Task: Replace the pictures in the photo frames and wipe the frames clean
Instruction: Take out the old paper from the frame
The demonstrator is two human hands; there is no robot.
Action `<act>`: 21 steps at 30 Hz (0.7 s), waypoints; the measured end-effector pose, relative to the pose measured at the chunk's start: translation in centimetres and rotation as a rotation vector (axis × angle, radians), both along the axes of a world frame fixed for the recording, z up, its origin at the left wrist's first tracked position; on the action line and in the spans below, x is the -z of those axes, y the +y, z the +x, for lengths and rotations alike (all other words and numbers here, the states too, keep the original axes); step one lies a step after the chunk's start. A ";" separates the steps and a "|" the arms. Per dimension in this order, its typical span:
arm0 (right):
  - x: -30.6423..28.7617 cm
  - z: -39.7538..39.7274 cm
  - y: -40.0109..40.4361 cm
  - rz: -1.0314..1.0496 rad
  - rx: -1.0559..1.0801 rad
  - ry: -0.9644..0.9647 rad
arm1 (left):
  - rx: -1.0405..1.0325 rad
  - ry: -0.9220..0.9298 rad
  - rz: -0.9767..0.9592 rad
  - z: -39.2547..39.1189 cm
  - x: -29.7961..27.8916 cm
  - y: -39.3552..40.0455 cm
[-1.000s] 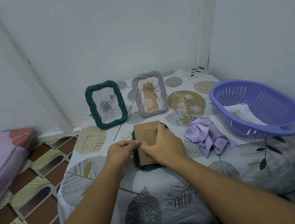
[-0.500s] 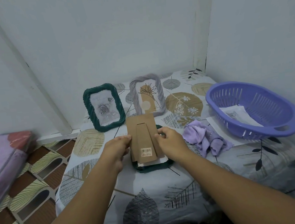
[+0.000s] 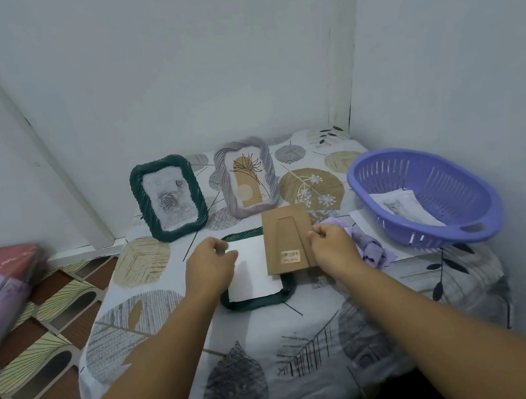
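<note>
While the two upright frames wait at the back of the table (image 3: 319, 330) — a dark green frame (image 3: 140, 210) left of centre and a grey-lilac frame (image 3: 273, 178) beside it — the work sits in the middle of the picture. Furthest left of the pair, the left hand (image 3: 210, 267) has its fingers curled onto the edge of the white sheet (image 3: 252, 276), which lies in the face-down green frame (image 3: 258, 302) flat on the cloth. Just right of it, the right hand (image 3: 332, 245) pinches the side of the brown cardboard backing (image 3: 287, 239), tilted up and off the frame. Further right lie a crumpled lilac cloth (image 3: 370, 246) and, at the right edge, a purple basket (image 3: 475, 234) with a printed picture (image 3: 400, 210) inside. I judge this to be the opening step: backing off, old picture exposed. Next — set the backing aside, lift the sheet clear, and fetch a replacement, likely from the basket.
</note>
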State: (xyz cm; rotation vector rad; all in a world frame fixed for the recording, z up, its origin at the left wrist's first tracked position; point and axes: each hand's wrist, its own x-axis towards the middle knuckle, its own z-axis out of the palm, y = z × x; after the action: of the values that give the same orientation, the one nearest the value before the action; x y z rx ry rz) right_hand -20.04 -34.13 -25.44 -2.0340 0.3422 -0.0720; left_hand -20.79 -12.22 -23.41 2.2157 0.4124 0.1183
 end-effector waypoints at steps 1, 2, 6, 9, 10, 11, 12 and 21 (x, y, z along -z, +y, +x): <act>0.2 0.1 -0.3 -0.047 0.016 -0.005 | -0.017 0.009 0.059 0.0 0.4 0.4; 0.4 0.1 -0.6 -0.092 0.033 -0.004 | -0.031 0.017 0.109 -0.1 0.8 0.8; 0.5 -0.1 -1.4 -0.236 0.029 0.004 | -0.066 0.079 0.188 -0.3 2.0 2.3; 0.3 -0.2 -1.6 -0.270 0.011 0.008 | -0.043 0.080 0.220 -0.4 2.2 2.7; 0.1 -0.2 -1.7 -0.273 0.013 0.008 | -0.045 0.074 0.220 -0.4 2.2 2.9; -0.1 -0.3 -1.8 -0.278 0.015 0.008 | -0.050 0.071 0.216 -0.4 2.2 3.1; -0.2 -0.3 -2.0 -0.286 0.023 0.018 | -0.057 0.070 0.212 -0.4 2.1 3.4; 2.0 0.2 -1.7 -0.465 -0.030 -0.036 | -0.105 0.042 0.102 -0.5 2.8 4.4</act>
State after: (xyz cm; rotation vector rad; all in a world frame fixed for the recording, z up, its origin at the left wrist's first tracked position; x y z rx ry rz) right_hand -19.84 -35.85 -27.46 -2.4938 0.2907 -0.1829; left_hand -21.26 -7.85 -26.25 2.2998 0.5568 0.1522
